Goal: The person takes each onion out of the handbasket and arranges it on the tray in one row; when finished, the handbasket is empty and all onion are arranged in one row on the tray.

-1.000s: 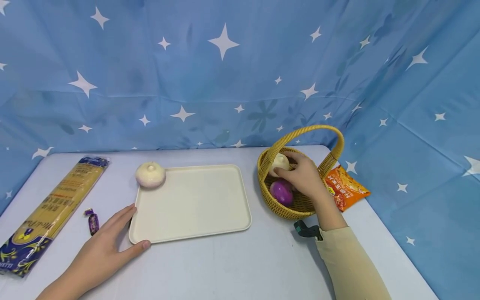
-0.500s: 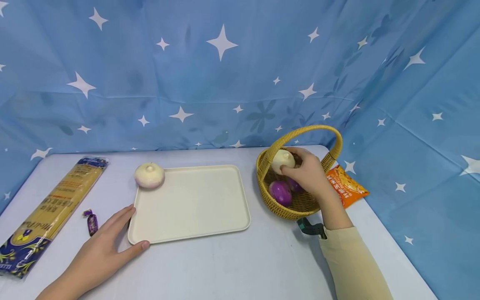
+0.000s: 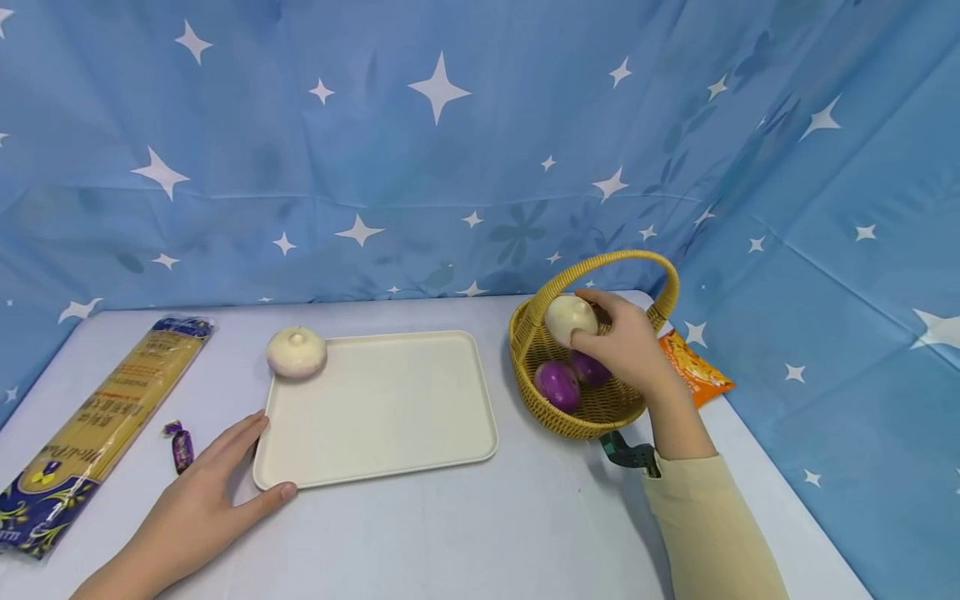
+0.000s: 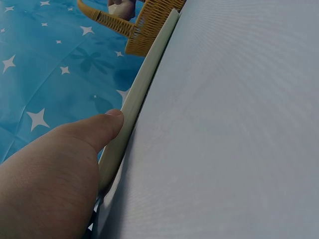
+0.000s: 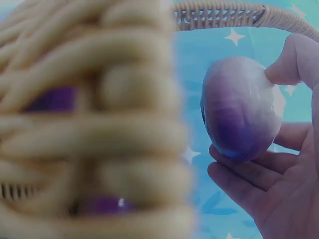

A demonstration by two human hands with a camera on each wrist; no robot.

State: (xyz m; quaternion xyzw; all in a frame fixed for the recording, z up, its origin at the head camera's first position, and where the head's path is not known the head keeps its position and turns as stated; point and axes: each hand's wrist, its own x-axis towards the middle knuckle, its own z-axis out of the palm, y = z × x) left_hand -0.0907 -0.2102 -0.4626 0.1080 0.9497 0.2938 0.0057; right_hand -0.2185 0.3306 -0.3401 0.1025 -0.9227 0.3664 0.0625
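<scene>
The right hand (image 3: 626,342) curls thumb and fingers around a white-and-purple turnip (image 3: 570,319), holding it clear above the wicker basket (image 3: 592,412) at right of centre in the head view, just under the arched handle (image 3: 600,262). Two purple bulbs (image 3: 558,383) lie in the basket below it. The step in hand looks like lifting this turnip out; the next move would likely call for passing it under or around the handle without snagging, then leftward. At lower left the left hand (image 3: 198,508) lies with fingers extended, thumb against the near edge of the cream tray (image 3: 375,408). A second turnip (image 3: 296,352) sits at the tray's upper-left corner.
</scene>
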